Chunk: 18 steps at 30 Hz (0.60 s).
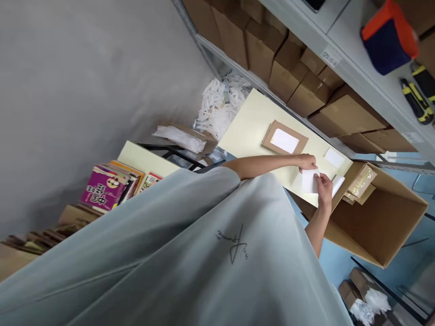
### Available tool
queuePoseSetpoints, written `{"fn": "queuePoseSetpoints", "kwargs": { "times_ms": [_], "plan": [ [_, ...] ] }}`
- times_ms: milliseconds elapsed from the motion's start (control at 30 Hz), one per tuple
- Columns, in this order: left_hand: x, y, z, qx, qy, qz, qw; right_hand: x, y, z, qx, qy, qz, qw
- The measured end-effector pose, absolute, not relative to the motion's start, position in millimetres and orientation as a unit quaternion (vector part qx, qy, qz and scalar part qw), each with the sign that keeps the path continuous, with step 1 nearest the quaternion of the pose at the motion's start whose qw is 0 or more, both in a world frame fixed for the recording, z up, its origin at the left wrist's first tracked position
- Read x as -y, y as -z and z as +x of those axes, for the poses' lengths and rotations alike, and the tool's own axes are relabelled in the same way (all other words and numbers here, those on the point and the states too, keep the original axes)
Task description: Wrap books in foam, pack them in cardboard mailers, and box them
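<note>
Over the near right part of the pale table (pixel 238 129), both my hands are closed on a small white paper label (pixel 308 182). My left hand (pixel 307 161) pinches its upper edge, while my right hand (pixel 324 186) grips the right side between thumb and fingers. Beyond them lies a flat brown cardboard parcel (pixel 268 138) with a white label (pixel 284 141) on its top. Another white slip (pixel 334 157) rests flat near the table's right end. Beside my right hand is a curled white paper piece (pixel 337 184), partly hidden by the fingers.
An open cardboard box (pixel 404 213) holding wrapped packets (pixel 363 181) stands at the table's right end. Shelving with brown boxes (pixel 285 74) runs along the back, with utility knives (pixel 417 102) on its upper shelf. Books (pixel 102 188) and a white paper heap (pixel 217 108) are at left.
</note>
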<state>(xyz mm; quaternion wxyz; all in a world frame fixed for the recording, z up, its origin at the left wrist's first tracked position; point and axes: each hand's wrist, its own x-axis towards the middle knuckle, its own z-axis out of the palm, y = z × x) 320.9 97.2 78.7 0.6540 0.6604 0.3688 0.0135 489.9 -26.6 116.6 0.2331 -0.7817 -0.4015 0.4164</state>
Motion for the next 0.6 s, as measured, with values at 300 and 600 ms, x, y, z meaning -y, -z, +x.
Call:
{"fn": "queuePoseSetpoints", "kwargs": {
  "times_ms": [300, 600],
  "plan": [
    [-104, -101, 282, -0.333, 0.041, 0.643, 0.688, 41, -140, 424, 0.373, -0.374, -0.818, 0.229],
    [-97, -108, 258, -0.355, 0.055, 0.655, 0.665, 52, -159, 371, 0.358, -0.363, -0.826, 0.240]
  ]
}}
